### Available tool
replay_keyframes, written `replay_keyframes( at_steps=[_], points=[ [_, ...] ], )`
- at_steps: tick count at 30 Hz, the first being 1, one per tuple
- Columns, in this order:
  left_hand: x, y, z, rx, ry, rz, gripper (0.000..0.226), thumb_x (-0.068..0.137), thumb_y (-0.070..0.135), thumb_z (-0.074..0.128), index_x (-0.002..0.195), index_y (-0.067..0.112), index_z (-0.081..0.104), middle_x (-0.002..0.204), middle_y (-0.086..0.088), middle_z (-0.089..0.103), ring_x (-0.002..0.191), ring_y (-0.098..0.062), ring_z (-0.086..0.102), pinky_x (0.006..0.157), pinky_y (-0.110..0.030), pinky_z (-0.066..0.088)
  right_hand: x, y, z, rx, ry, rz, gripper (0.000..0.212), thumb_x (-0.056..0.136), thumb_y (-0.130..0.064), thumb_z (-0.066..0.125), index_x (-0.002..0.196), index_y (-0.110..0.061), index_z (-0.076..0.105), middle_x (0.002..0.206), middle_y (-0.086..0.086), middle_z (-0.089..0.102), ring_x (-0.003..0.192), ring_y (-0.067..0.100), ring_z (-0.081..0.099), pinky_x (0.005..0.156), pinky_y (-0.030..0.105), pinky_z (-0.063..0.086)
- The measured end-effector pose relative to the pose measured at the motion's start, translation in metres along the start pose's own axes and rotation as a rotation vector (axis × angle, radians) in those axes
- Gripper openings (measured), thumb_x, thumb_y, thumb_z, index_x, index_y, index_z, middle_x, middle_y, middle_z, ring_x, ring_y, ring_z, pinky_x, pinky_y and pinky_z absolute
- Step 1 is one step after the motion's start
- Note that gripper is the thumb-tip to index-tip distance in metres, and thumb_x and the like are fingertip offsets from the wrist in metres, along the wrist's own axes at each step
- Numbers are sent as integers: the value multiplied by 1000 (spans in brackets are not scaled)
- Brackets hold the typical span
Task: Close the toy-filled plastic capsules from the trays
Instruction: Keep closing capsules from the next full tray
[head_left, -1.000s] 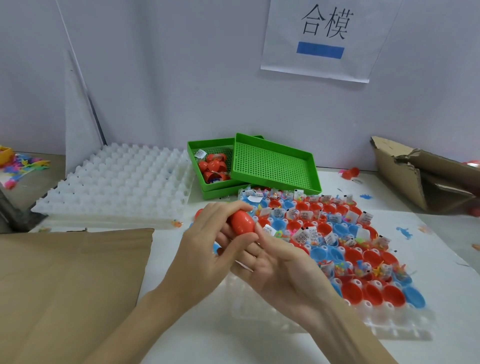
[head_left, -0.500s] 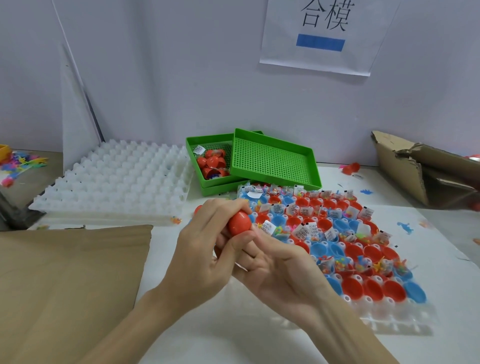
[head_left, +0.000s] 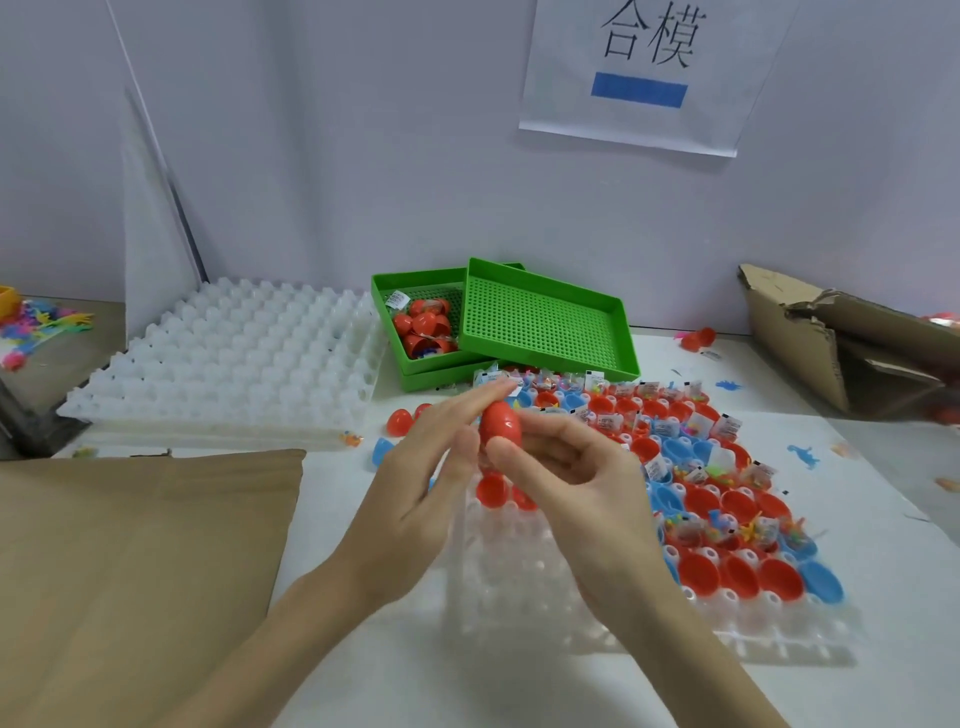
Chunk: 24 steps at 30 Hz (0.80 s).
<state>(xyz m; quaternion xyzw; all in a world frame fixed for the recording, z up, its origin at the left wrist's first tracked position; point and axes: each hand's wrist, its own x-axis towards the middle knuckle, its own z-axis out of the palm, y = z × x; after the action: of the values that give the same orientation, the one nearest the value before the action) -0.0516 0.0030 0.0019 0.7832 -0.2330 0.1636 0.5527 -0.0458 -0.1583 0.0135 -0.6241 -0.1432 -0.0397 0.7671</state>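
Capsule (head_left: 500, 425), red and egg-shaped, sits upright between both hands above the near-left corner of the clear plastic tray (head_left: 597, 613). Right hand (head_left: 566, 483) pinches it, thumb on the lower front and fingers curled behind. Left hand (head_left: 431, 457) lies alongside with fingers nearly straight, their tips brushing the capsule's upper side; it looks released rather than gripping. Whether the 2 halves have fully snapped together I cannot tell from here.

Brown cardboard sheet (head_left: 140, 561) lies flat to the near left. Across the tray, open red and blue capsule halves (head_left: 737, 571) hold small toys and folded white slips whose print is too small to read. Just beyond the hands, a closed red capsule (head_left: 399, 422) and a blue half (head_left: 383, 451) rest loose on the table. Farther back stand a stack of empty white trays (head_left: 234, 358) and 2 green mesh baskets (head_left: 545, 325), 1 holding red capsules.

Judging the risks: with only a pinch on a smooth shell, the capsule could squirt free and roll away, or a slip could catch in the seam and stop it shutting.

On the wall, a paper sign (head_left: 644, 67) reads "合模" above a blue bar.
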Motion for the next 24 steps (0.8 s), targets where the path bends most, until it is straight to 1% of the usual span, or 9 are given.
replay_keyframes(
  at_steps=[2,5,8,11,14,16,19,21,24],
  points=[
    [-1,4,3,-105,3,-47,42,110,39,41,148,30,55,142,12,58,140,-16,52,109,-24,46,-2,1,-2,-334,68,-235,28,79,-21,87,104,-17,74,95,-7,78,94,12,75,79,19,57],
    [1,5,7,-277,33,-146,37,106,25,56,142,28,63,132,0,63,119,-20,68,97,-28,57,-3,9,-3,-665,112,-426,27,83,-17,86,105,-17,71,95,-13,72,94,9,71,83,24,55],
    [2,2,4,-365,43,-209,37,102,15,60,137,21,67,128,-4,71,120,-23,69,100,-28,55,-1,14,-4,-789,136,-491,29,85,-25,83,108,-14,70,99,-6,67,94,13,66,82,35,54],
    [3,0,0,-484,28,-258,37,100,16,65,137,21,68,129,-9,72,125,-27,65,105,-35,53,1,15,-5,-818,122,-515,41,87,-34,77,122,-13,67,121,0,61,114,15,61,97,30,52],
    [6,0,-2,-608,27,-273,44,96,16,64,140,20,66,126,-21,68,124,-33,66,103,-37,55,2,13,-5,-806,11,-562,55,92,-27,74,142,-11,58,141,-3,60,131,7,56,109,21,44],
    [7,0,-3,-656,15,-276,47,95,15,65,142,21,63,117,-29,64,113,-36,68,97,-39,57,1,12,-4,-810,-30,-560,61,94,-24,72,150,-11,50,134,-6,65,120,5,63,102,17,48],
    [6,0,-2,-761,29,-309,51,91,12,68,142,14,59,108,-24,67,104,-33,71,90,-36,58,-1,11,-4,-793,-43,-553,57,95,-21,73,148,-13,54,108,-5,74,91,7,71,83,19,55],
    [6,-1,-1,-799,41,-342,54,89,12,70,142,13,57,107,-17,69,105,-32,71,92,-38,58,-2,10,-6,-812,-50,-550,48,96,-20,73,140,-10,59,98,-4,74,84,11,71,77,26,56],
    [5,-3,-1,-789,38,-376,52,89,14,70,140,14,59,105,-15,67,107,-36,68,101,-45,54,-2,8,-6,-860,-55,-563,42,97,-24,70,134,-5,62,94,1,75,79,19,71,70,35,56]
  ],
)
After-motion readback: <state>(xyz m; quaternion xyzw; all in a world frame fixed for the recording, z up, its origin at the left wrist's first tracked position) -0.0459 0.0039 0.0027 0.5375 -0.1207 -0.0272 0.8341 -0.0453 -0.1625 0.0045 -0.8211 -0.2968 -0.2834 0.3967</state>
